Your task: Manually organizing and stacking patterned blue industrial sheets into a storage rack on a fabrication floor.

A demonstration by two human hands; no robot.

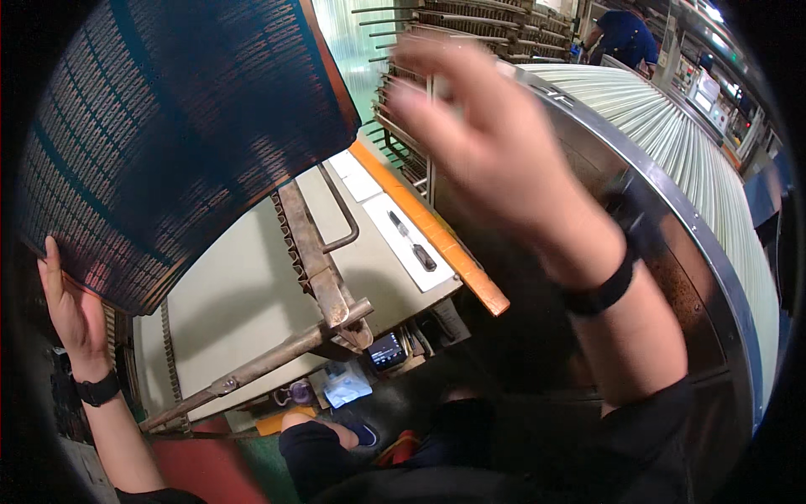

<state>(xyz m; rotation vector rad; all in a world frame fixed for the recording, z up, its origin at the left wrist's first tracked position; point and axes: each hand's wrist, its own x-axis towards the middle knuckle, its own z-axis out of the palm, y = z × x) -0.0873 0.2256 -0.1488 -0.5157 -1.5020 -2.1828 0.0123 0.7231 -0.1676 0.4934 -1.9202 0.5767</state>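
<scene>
A large dark-blue circuit board panel (210, 109) with copper-coloured edges and rows of fine pattern fills the upper left. My left hand (80, 315) grips it at its lower left edge. It is tilted above a worktable (227, 294) with a pale top. My right hand (495, 126) is raised to the right of the panel, apart from it, and smeared by motion. Its thumb and fingers look spread, with nothing visible between them. Below the panel stands a worn metal rack frame (315, 252) with a notched edge and a bent rod handle.
White paper (403, 244) with a black pen (411, 242) lies beside an orange strip (437, 231). Racks of rods (470, 25) stand behind. A metal-sided machine with ribbed pale sheets (638, 105) curves along the right. A phone-like screen (386, 351) sits on a lower shelf. Another person (625, 38) is far right.
</scene>
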